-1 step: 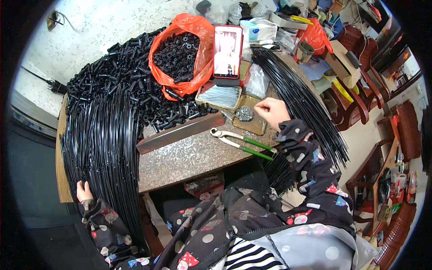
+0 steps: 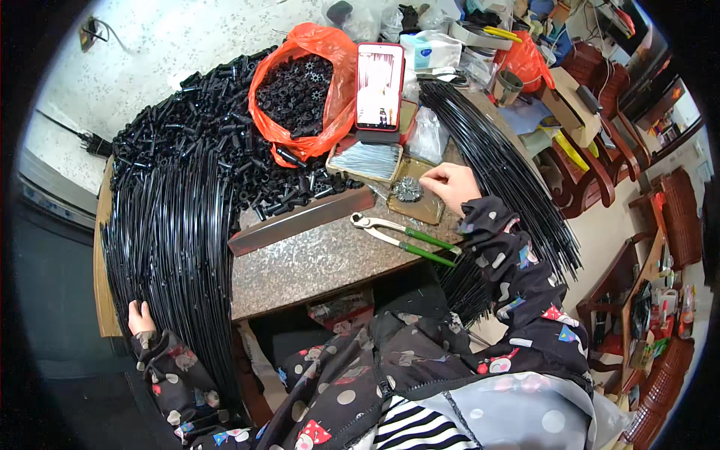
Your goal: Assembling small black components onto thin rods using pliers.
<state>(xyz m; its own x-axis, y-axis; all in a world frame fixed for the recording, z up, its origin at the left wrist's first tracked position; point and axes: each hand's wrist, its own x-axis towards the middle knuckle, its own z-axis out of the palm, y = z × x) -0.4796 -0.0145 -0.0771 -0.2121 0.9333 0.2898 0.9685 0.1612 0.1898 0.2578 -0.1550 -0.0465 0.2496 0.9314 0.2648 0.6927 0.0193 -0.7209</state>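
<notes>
My right hand (image 2: 454, 186) is pinched beside a round cluster of small silvery metal pieces (image 2: 408, 190), its fingertips at the cluster's right edge. Whatever lies between those fingertips is too small to make out. The cluster rests on a brownish square tray (image 2: 427, 210). At the far left, my left hand (image 2: 140, 319) is closed against the outer edge of a thick bundle of long black rods (image 2: 169, 240). Its grip is partly hidden, so I cannot tell what it holds. Green-handled pincers (image 2: 409, 236) lie with handles parted below the tray.
Black tubular parts (image 2: 187, 120) are heaped at the back left, behind a dark bar (image 2: 300, 221). A red plastic bag (image 2: 341, 60) holds small black toothed pieces. A phone (image 2: 379, 90) stands behind a box of thin pale pins (image 2: 365, 160). More black rods (image 2: 495, 157) lie at right.
My right hand has shifted slightly left, bringing its fingertips to the metal cluster. My left hand looks almost unmoved.
</notes>
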